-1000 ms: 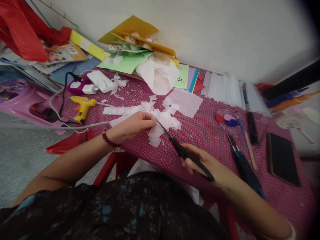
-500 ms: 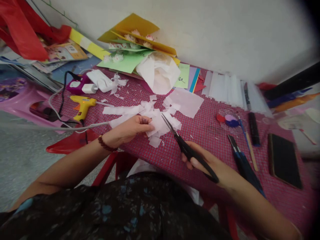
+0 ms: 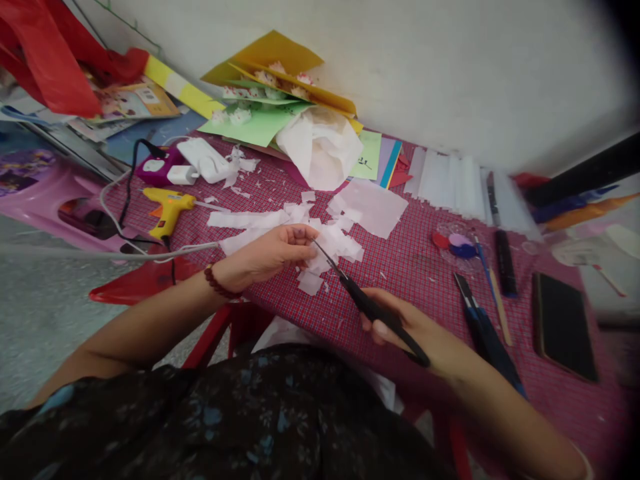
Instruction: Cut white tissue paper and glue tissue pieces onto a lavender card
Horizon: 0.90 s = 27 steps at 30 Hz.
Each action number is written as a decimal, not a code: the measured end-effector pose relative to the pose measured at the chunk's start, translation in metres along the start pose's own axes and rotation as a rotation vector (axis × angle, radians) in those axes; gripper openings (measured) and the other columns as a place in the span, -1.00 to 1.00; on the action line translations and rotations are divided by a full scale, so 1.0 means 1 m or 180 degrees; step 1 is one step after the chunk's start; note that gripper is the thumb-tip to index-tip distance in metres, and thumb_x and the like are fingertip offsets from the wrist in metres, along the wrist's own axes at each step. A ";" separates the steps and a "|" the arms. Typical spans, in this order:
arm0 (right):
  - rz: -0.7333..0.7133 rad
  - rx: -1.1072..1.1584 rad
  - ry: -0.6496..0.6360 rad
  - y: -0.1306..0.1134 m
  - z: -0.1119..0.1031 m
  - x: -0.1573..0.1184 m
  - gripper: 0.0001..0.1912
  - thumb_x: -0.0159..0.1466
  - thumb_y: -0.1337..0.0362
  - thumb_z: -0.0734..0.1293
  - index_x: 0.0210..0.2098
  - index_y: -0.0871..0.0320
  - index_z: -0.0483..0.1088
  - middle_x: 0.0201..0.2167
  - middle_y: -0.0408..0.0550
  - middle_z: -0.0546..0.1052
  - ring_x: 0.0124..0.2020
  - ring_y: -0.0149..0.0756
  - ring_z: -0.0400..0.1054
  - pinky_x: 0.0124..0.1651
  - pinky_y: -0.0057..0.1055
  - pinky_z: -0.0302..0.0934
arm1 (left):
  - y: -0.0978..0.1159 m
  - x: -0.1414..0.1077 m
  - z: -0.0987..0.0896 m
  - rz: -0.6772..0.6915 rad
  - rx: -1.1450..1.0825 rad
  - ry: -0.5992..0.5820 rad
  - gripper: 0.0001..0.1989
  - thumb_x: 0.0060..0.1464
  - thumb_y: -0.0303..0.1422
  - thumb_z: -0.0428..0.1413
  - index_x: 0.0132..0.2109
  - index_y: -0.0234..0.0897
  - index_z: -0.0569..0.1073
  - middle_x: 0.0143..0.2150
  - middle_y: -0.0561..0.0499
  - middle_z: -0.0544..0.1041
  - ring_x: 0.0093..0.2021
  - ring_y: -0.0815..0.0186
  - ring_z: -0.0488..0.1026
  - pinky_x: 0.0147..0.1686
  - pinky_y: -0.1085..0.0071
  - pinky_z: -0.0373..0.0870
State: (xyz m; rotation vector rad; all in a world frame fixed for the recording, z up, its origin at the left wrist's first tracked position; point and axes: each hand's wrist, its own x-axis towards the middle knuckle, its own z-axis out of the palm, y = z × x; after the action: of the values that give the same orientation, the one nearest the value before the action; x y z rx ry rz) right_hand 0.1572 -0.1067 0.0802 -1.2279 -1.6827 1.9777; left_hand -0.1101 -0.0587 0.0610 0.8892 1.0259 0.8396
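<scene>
My right hand (image 3: 395, 317) is closed around the handles of black-handled scissors (image 3: 367, 300). Their blades point up and left, nearly together, with the tips at the fingertips of my left hand (image 3: 287, 252). That hand wears a dark red bead bracelet (image 3: 219, 283). Its thumb and fingers pinch thin white paper, mostly hidden behind them. Under and beyond the fingers lies a loose pile of cut white paper pieces (image 3: 343, 243), with longer paper strips (image 3: 245, 220) to the left. A larger white sheet (image 3: 383, 207) rests just behind the pile.
A yellow glue gun (image 3: 170, 208) and purple power socket (image 3: 159, 168) with cables sit left. Coloured paper (image 3: 255, 127) and a crumpled white bag (image 3: 320, 150) stand by the wall. At right are a utility knife (image 3: 505, 263), a brush (image 3: 493, 287), blue-handled tool (image 3: 487, 333) and phone (image 3: 565, 327).
The scissors have moved left to my left fingertips, and their blades have come closer together. My left hand has shifted slightly right and up, now covering most of the paper it pinches.
</scene>
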 end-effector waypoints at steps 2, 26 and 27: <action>-0.0029 0.0058 -0.0019 -0.002 0.001 0.001 -0.36 0.15 -0.21 0.42 0.05 0.07 0.42 -0.35 -0.10 0.39 -0.41 -0.31 0.26 -0.29 -0.33 0.25 | -0.001 0.000 0.001 0.0007 0.0007 -0.0035 -0.74 -0.05 -0.51 0.25 -0.17 -0.30 0.42 -0.46 0.17 0.45 -0.54 0.52 0.36 -0.49 0.54 0.29; -0.0238 0.0188 0.0398 0.050 -0.018 -0.012 -0.47 0.30 -0.25 0.23 -0.11 0.05 0.44 -0.34 -0.03 0.46 -0.41 -0.27 0.27 -0.32 -0.31 0.21 | 0.022 0.022 -0.026 0.1658 0.2763 0.0628 -0.83 0.05 -0.44 0.13 -0.18 -0.35 0.53 -0.18 -0.07 0.58 -0.28 0.37 0.44 -0.26 0.43 0.36; -0.0216 0.0198 0.0392 0.049 -0.016 -0.013 -0.49 0.30 -0.24 0.24 -0.12 0.06 0.45 -0.35 -0.04 0.45 -0.42 -0.29 0.25 -0.35 -0.34 0.20 | 0.028 0.020 -0.037 0.1749 0.3056 0.0829 -0.85 0.05 -0.44 0.12 -0.22 -0.35 0.54 -0.21 -0.06 0.58 -0.29 0.37 0.44 -0.26 0.42 0.34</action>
State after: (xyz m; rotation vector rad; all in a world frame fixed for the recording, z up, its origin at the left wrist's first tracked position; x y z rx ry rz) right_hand 0.1921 -0.1186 0.0414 -1.2275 -1.5709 1.8609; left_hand -0.1436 -0.0218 0.0697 1.9767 1.4723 0.9219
